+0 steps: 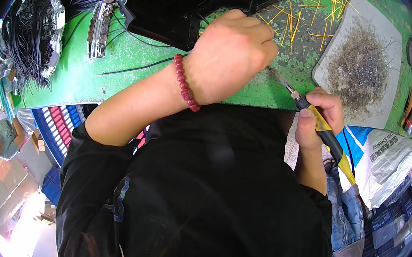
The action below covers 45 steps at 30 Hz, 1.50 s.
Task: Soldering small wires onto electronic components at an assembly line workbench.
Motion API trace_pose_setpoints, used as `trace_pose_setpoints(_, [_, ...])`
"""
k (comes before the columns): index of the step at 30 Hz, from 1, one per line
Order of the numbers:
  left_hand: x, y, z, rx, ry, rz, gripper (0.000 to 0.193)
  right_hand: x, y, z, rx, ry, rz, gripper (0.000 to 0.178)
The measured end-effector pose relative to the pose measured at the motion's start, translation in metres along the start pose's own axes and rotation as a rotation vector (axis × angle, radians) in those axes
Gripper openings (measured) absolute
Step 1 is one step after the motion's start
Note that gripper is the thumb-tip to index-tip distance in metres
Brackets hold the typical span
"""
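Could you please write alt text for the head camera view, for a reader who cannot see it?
A person's right hand grips a yellow-handled soldering iron, its tip pointing toward the closed left hand, which rests on a green workbench and wears a red bead bracelet. Black cable bundles, yellow wire pieces and a pad of metal scraps lie around.

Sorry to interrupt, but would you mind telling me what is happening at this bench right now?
A person is working at a green bench. The right hand holds a yellow-handled soldering iron, its metal tip pointing toward the left hand. The left hand, with a red bead bracelet at the wrist, is closed in a fist; what it grips is hidden. A pile of wire clippings lies nearby.
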<state>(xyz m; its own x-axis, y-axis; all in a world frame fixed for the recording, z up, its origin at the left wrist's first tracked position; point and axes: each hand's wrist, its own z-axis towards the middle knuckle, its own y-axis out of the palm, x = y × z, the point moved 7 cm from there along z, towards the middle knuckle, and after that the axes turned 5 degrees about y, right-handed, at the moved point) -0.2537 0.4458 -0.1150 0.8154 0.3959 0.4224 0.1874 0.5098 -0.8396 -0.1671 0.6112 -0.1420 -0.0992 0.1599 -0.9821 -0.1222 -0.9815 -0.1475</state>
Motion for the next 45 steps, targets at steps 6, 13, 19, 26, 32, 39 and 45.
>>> trace_pose_setpoints(6, [0.0,0.0,-0.001,-0.011,-0.002,0.002,0.009,0.005,0.0,-0.001,0.006,0.034,0.067,0.027])
trace_pose_setpoints(13, [0.0,0.0,0.0,-0.018,-0.003,0.009,0.01,0.009,-0.006,-0.004,0.075,0.033,0.118,0.03])
trace_pose_setpoints(19, [0.001,-0.002,0.001,-0.027,0.005,0.011,0.009,0.008,-0.008,-0.006,0.134,-0.058,0.109,0.031])
trace_pose_setpoints(26, [-0.001,0.0,-0.002,-0.028,0.003,0.002,0.009,-0.003,0.001,0.002,0.207,-0.032,0.027,0.05])
trace_pose_setpoints(32, [-0.002,-0.003,-0.001,-0.012,0.005,-0.076,0.01,-0.005,0.012,0.009,-0.024,-0.004,0.082,0.025])
trace_pose_setpoints(39, [-0.008,-0.005,0.0,-0.037,-0.04,-0.128,0.011,-0.013,0.029,0.039,-0.152,-0.239,-0.443,0.041])
trace_pose_setpoints(45, [-0.01,-0.028,0.001,0.061,-0.11,-0.36,0.014,-0.038,0.056,0.05,-0.23,-0.668,-0.579,0.034])
